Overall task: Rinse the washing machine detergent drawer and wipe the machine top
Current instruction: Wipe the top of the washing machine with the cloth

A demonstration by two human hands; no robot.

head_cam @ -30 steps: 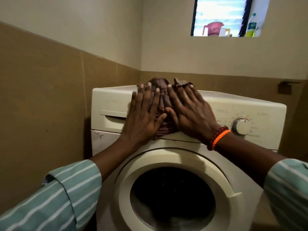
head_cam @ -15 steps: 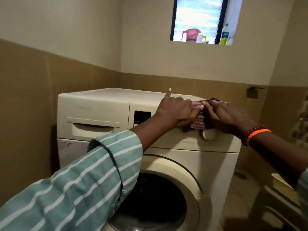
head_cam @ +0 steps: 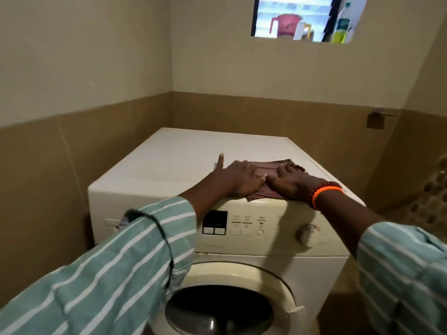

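A white front-loading washing machine stands in the corner, and its flat top (head_cam: 191,153) is in full view. A dark red striped cloth (head_cam: 264,170) lies on the front right part of the top. My left hand (head_cam: 238,180) presses on the cloth's left side with the index finger stretched out onto the bare top. My right hand (head_cam: 290,184), with red and orange bracelets at the wrist, lies flat on the cloth's right side. The detergent drawer (head_cam: 110,223) is at the front left, closed as far as I can see and mostly hidden behind my left sleeve.
The control panel (head_cam: 244,226) and dial (head_cam: 306,234) sit below the hands, with the round door (head_cam: 225,308) under them. Tiled walls close in on the left and back. A window sill high up holds a pink jug (head_cam: 285,25) and a bottle (head_cam: 342,22).
Both hands slid the cloth from the middle of the front panel to the right and up onto the top. My view rose, so the whole top shows now.
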